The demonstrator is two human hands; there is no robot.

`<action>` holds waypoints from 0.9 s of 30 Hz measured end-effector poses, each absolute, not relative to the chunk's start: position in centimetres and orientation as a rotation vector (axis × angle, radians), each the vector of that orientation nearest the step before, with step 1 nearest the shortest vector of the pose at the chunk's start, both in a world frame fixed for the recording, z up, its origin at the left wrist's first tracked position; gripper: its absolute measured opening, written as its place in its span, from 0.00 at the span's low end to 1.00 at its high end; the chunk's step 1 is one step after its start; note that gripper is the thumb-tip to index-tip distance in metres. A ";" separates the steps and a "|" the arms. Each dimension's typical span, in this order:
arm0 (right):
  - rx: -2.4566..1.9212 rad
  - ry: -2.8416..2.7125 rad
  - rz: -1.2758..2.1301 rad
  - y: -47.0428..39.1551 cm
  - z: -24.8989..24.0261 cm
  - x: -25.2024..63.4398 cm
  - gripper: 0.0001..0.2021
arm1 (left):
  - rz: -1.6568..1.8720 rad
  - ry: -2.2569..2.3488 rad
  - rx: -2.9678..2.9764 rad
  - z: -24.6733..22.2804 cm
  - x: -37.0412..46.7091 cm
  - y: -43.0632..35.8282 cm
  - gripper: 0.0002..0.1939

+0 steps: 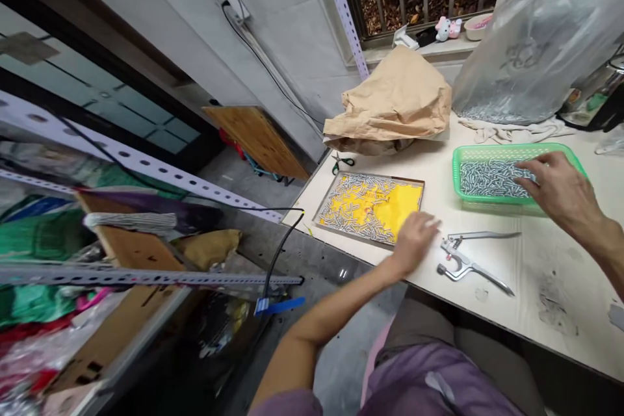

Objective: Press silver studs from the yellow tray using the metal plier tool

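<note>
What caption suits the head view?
Right hand at a green basket of small metal pieces, left hand by a yellow tray, pliers lying nearby.

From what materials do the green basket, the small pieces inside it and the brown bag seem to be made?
Green basket: probably plastic, with a slight sheen, judging by its bright, even colour and thin walls.
Small pieces: likely metal, shiny and silvery; whether they are plated, I cannot tell.
Brown bag: most likely paper, matt, as its stiff creases suggest.

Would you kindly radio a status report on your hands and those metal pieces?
Left hand blurred at tray, grip unclear. Right hand, loosely curled, over green basket. Metal pieces in both. Pliers lie between hands.
</note>
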State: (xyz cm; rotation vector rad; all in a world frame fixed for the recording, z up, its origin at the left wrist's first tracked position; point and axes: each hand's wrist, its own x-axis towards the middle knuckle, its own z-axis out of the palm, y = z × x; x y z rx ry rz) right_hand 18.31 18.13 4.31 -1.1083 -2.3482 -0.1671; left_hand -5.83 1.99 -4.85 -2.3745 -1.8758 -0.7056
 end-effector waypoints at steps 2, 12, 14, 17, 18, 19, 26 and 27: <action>-1.127 -2.414 -0.084 16.8 2.9 19.2 0.30 | -0.529 -2.174 -2.125 -3.8 -10.4 3.8 0.13; -1.042 -2.436 0.632 6.0 -2.1 20.3 0.22 | 0.022 -2.294 -2.226 -3.3 -18.1 7.0 0.10; -1.060 -2.454 0.662 5.4 -2.2 20.6 0.22 | 0.065 -2.237 -2.279 -3.5 -18.3 7.1 0.10; -1.038 -2.498 0.647 4.4 -2.6 20.4 0.20 | 0.056 -2.191 -2.333 -3.3 -18.7 7.2 0.10; -1.044 -2.515 0.626 4.1 -2.8 20.2 0.20 | 0.019 -2.198 -2.338 -3.0 -18.7 7.2 0.11; -1.064 -2.536 0.600 3.7 -3.1 20.0 0.18 | -0.045 -2.223 -2.328 -2.8 -18.5 7.1 0.11; -1.211 -2.779 0.546 3.1 -3.9 19.2 0.11 | -1.046 -3.140 -2.139 -0.8 -10.4 3.7 0.06; -1.202 -2.797 0.539 3.1 -3.8 19.3 0.11 | -1.126 -3.338 -2.105 -0.8 -8.7 3.0 0.06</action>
